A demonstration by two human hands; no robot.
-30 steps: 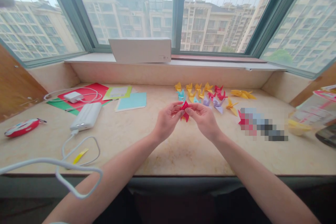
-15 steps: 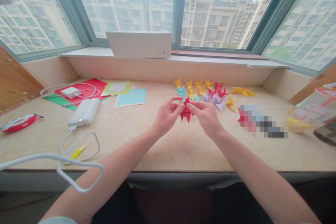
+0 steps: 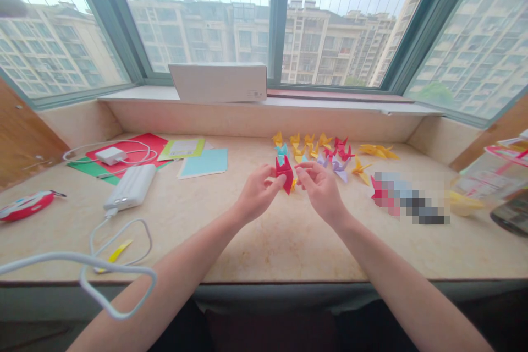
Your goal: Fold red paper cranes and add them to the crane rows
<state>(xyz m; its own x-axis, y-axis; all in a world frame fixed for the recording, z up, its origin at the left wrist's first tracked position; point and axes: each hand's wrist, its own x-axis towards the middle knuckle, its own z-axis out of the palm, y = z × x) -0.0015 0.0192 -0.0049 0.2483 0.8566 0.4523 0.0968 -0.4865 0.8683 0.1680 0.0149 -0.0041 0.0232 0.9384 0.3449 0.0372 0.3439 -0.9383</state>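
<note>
A small red folded paper figure (image 3: 285,172) is pinched between the thumb and fingers of my left hand (image 3: 258,193), held a little above the stone counter (image 3: 264,242). My right hand (image 3: 319,190) hovers just to its right, fingers curled and apart, touching nothing that I can see. Right behind both hands lies a cluster of several finished paper cranes (image 3: 317,149) in yellow, blue, purple and red.
At the left lie a white power bank (image 3: 131,187) with a looping white cable (image 3: 103,264), a charger (image 3: 110,155) on red and green paper sheets, blue paper (image 3: 204,163) and a red pouch (image 3: 22,205). A white box (image 3: 218,82) stands on the window sill. A plastic bag (image 3: 489,181) sits far right.
My right hand has let go of the red paper figure and drawn slightly right. My left hand now holds it alone and has turned it upright.
</note>
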